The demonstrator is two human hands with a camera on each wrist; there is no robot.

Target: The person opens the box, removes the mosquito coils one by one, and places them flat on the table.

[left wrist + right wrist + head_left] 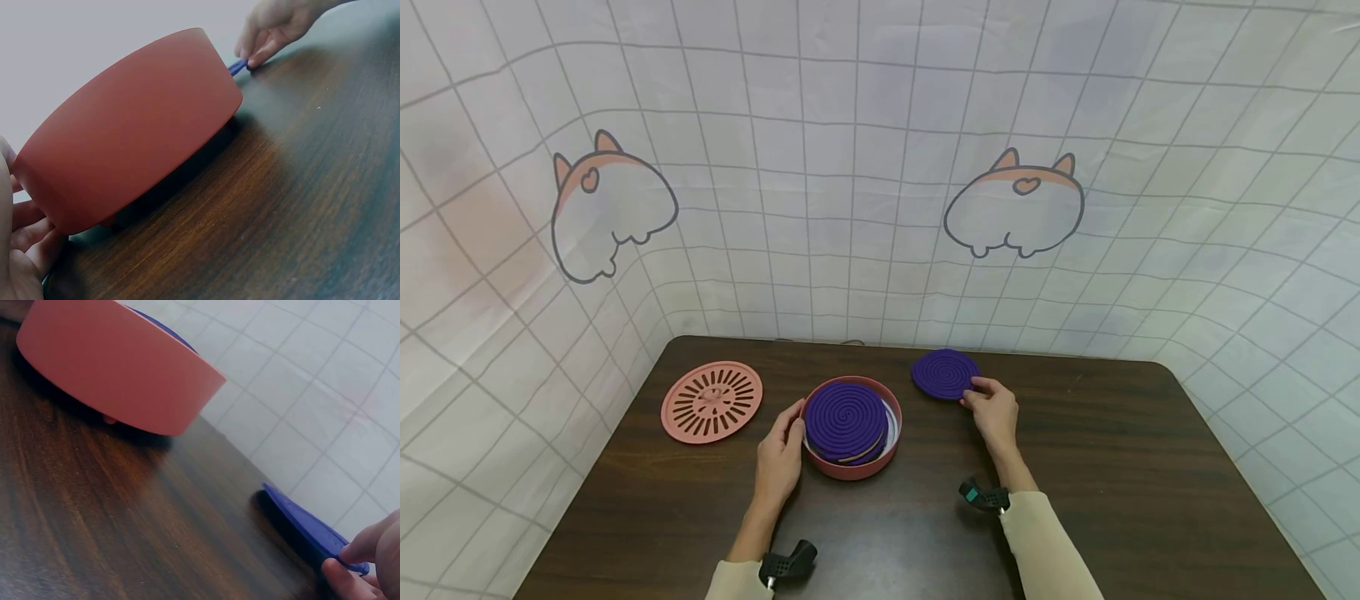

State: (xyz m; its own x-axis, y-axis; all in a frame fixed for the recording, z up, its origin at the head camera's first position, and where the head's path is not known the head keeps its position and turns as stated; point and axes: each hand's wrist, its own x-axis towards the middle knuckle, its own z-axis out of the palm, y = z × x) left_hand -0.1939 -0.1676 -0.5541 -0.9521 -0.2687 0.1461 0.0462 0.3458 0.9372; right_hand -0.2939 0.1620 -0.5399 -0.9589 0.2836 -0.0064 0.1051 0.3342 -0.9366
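Note:
A round red mosquito coil box (847, 472) stands on the table with a stack of purple mosquito coils (846, 419) inside, rising above its rim. My left hand (779, 457) grips the box's left side, thumb near the rim and fingers around the wall. To the right of the box, my right hand (995, 412) pinches a single purple mosquito coil (945, 374) by its near right edge. In the right wrist view this coil (309, 523) slants close over the table, with a dark shadow under it.
A pink slotted lid (712, 402) with a small knob lies at the table's left. The dark wooden table (1120, 467) ends at the back against a white gridded cloth (865, 183) with two cartoon animal drawings. Black straps with camera mounts sit on both wrists.

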